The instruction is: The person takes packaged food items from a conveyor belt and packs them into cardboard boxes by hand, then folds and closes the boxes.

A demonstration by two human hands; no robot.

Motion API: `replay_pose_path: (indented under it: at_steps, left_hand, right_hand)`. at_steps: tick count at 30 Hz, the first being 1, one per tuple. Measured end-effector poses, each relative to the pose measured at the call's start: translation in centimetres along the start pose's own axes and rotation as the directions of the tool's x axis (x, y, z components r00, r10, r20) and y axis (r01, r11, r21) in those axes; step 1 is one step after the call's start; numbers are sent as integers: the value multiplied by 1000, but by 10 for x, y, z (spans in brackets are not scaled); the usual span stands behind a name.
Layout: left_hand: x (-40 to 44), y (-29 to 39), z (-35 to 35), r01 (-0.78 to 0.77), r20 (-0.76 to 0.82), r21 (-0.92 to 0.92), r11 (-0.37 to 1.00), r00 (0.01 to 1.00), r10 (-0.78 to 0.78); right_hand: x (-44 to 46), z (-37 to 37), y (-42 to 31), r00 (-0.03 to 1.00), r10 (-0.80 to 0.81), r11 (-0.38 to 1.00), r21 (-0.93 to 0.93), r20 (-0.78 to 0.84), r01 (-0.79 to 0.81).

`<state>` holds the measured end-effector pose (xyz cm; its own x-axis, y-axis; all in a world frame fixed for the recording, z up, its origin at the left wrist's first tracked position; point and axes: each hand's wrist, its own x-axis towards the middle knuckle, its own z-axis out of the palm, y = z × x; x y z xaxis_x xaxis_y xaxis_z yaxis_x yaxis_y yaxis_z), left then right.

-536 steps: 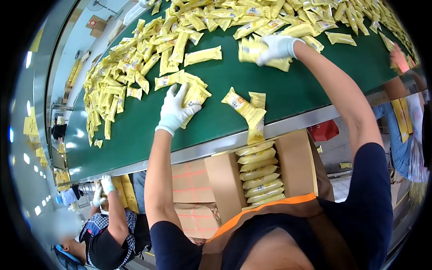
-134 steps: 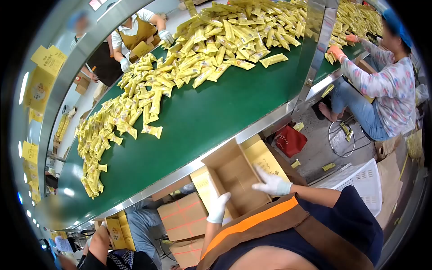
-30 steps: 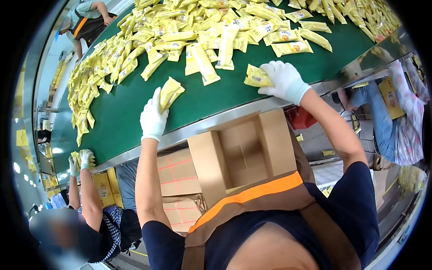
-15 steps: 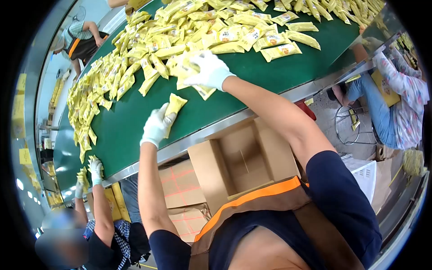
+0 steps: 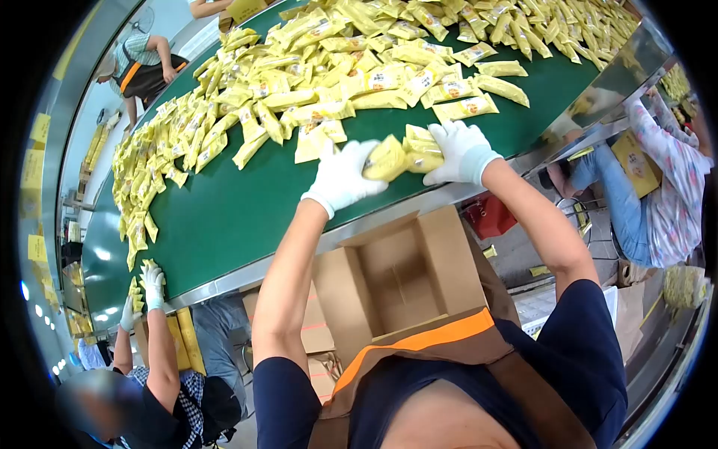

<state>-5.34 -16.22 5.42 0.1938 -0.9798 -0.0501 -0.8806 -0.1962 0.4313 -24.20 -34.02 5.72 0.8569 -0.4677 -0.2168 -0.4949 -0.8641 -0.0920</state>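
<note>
My left hand (image 5: 345, 178) curls its fingers around the left end of a yellow packet (image 5: 387, 159); my right hand (image 5: 460, 153) clasps further packets (image 5: 423, 150) from the right. The two loads meet between my gloves, over the near side of the green belt (image 5: 239, 213). The gloves cover the gripped ends, so I cannot tell the exact count. The packet heap (image 5: 359, 63) lies beyond both hands, cut off at the top. My left forearm partly hides the taped cartons (image 5: 318, 329). A red bag (image 5: 490, 217) sits below the steel rail (image 5: 224, 281). At left, a co-worker's gloved hand (image 5: 152, 286) handles packets too small to make out. The open carton (image 5: 342, 292) stands below the rail, side flaps out, inner bottom visible; my apron (image 5: 426, 346) overlaps its near edge.
</note>
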Motion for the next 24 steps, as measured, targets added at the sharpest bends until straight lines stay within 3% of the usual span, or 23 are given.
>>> replay_pose_path:
  at_steps: [3, 5, 6, 7, 8, 10, 11, 13, 15, 16, 20, 22, 24]
  left_hand:
    - [-16, -13, -3, -24, 102, 145, 989, 995, 9]
    - [-38, -28, -20, 52, 248, 106, 993, 966, -77]
    - [-51, -33, -25, 103, 193, 14, 995, 976, -104]
    - [-62, -39, -30, 154, 135, -79, 985, 981, -142]
    - [-68, -45, -36, 184, 86, -105, 977, 981, -175]
    - [-64, -51, -42, 219, -21, -58, 974, 975, -220]
    - [-58, -56, -39, 245, -77, -54, 968, 966, -249]
    - [-43, -67, -25, 258, 45, -143, 955, 966, -254]
    - [-46, -68, -13, 233, -15, -148, 961, 971, -238]
    - [-46, -49, -18, 255, 8, 67, 965, 967, -256]
    - [-40, -20, -5, 434, -87, 55, 899, 899, -428]
    - [-38, -31, 6, 385, -214, 62, 921, 906, -364]
    - [-38, -35, 10, 360, -268, 117, 926, 909, -320]
  right_hand:
    - [-3, -3, 19, 998, 20, 997, 77, 67, -25]
    - [6, -19, 33, 987, -55, 967, 253, 149, 15]
    - [11, -34, 35, 993, -87, 950, 307, 85, 57]
    - [27, -34, 42, 992, -107, 978, 175, -68, 117]
    - [42, -52, 44, 973, -197, 972, 109, -117, 210]
    - [81, -64, 52, 946, -244, 958, 100, -212, 269]
    - [105, -65, 58, 948, -279, 955, 60, -155, 290]
    - [128, -74, 56, 960, -212, 964, -125, 180, 237]
    - [121, -74, 53, 957, -180, 941, -245, 227, 235]
    - [108, -73, 48, 962, -185, 934, -269, 203, 236]
    - [86, -54, 56, 962, -265, 927, -258, 62, 272]
    - [84, -41, 61, 943, -328, 922, -236, -49, 308]
    - [80, -45, 52, 967, -254, 938, -239, 13, 250]
